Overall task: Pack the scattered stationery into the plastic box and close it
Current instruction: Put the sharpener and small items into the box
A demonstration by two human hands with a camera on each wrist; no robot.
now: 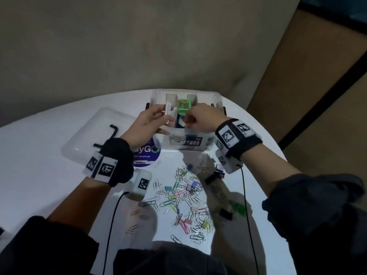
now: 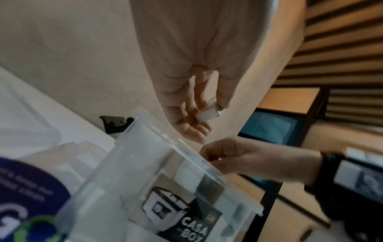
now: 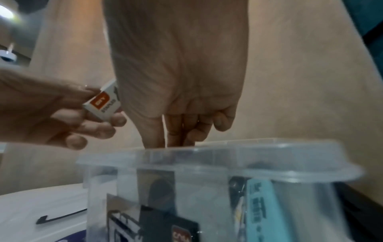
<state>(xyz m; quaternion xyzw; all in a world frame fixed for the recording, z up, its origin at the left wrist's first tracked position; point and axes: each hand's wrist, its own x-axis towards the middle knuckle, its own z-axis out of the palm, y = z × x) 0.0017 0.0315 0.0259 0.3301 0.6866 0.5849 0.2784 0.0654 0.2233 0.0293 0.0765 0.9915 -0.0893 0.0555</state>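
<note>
The clear plastic box [image 1: 216, 100] [image 2: 145, 155] [image 3: 228, 152] stands open at the far side of the white table. My left hand [image 1: 158, 118] [image 2: 199, 106] [image 3: 62, 111] pinches a small white and orange staples box [image 1: 168, 113] [image 2: 207, 114] [image 3: 102, 103] above the box's left part. My right hand [image 1: 195, 120] [image 2: 238, 157] [image 3: 182, 127] reaches down over the box's near rim, which hides its fingertips. A green item [image 1: 183, 106] and a tape roll [image 1: 181, 122] lie inside. Several coloured paper clips [image 1: 182, 199] and black binder clips [image 1: 212, 177] are scattered in front.
The clear lid [image 1: 95, 132] lies to the left of the box, beside a round purple sticker [image 1: 147, 153]. A green object [image 1: 238, 207] rests near the right forearm. The table's curved edge runs just behind the box and along the right.
</note>
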